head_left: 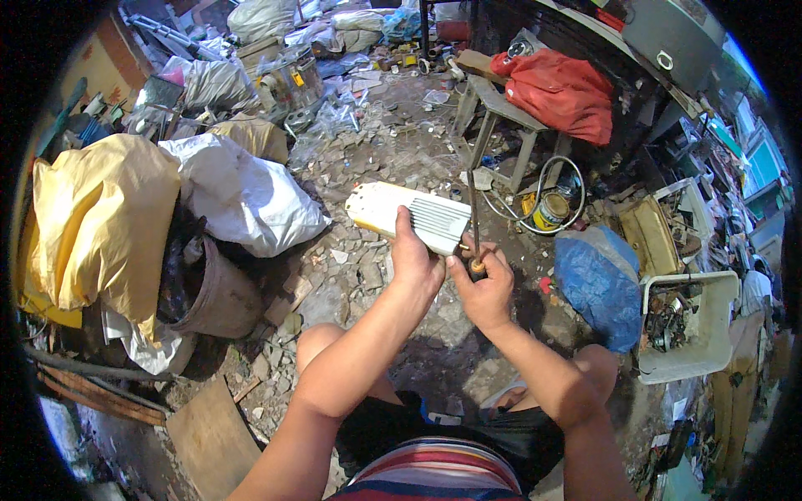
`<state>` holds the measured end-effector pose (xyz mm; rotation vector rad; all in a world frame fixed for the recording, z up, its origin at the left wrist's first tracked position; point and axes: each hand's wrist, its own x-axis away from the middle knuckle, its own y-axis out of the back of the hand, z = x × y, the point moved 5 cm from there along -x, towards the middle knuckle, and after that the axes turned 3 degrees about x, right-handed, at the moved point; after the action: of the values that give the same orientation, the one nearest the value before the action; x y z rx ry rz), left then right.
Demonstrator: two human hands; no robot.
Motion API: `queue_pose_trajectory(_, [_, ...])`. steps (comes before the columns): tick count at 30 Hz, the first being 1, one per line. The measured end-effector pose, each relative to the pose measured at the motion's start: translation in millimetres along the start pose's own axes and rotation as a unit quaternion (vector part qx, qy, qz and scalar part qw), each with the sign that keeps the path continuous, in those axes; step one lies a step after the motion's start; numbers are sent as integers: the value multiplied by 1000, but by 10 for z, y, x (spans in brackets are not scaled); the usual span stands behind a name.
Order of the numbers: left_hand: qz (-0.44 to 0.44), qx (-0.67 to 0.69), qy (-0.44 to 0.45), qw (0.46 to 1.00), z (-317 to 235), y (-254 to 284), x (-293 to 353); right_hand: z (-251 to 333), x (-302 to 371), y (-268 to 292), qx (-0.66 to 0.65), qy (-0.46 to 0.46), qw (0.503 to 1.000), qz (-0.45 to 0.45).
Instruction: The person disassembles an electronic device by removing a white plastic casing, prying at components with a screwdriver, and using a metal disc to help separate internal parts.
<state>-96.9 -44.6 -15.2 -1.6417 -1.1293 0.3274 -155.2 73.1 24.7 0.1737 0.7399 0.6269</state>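
Observation:
My left hand (418, 257) grips a long white plastic casing (393, 207) with a yellow edge and a ribbed grille; its kind I cannot make out. The thumb lies over its face, and the other fingers are hidden beneath. Close beside its right end, my right hand (486, 284) is closed round the handle of a screwdriver (474, 219). The long, thin shaft points away from me, past the casing's right end. Whether the right fingertips also touch the casing I cannot tell.
White (246, 196) and yellow sacks (104, 221) fill the left, near a grey bucket (219, 292). On the right are a blue bag (597, 284), a pale bin (689, 359) with metal parts, a yellow can (550, 210) and a wooden stool (501, 107) under a red bag (558, 88). Rubble covers the ground.

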Motion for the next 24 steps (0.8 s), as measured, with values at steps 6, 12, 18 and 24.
queue_pose_trajectory(6, [-17, -24, 2, 1000, -56, -60, 96, -35, -58, 31, -29, -19, 998, 52])
queue_pose_trajectory(12, [2, -26, 7, 1000, 12, 86, 6, -87, -137, 41, -4, 76, 993, 91])
queue_pose_trajectory(18, [-31, -41, 42, 998, 127, 69, 57, -133, -118, 50, 56, 142, 983, 105])
queue_pose_trajectory(24, [-44, -71, 50, 995, 112, 29, 140, -159, -87, 52, 80, 167, 975, 121])
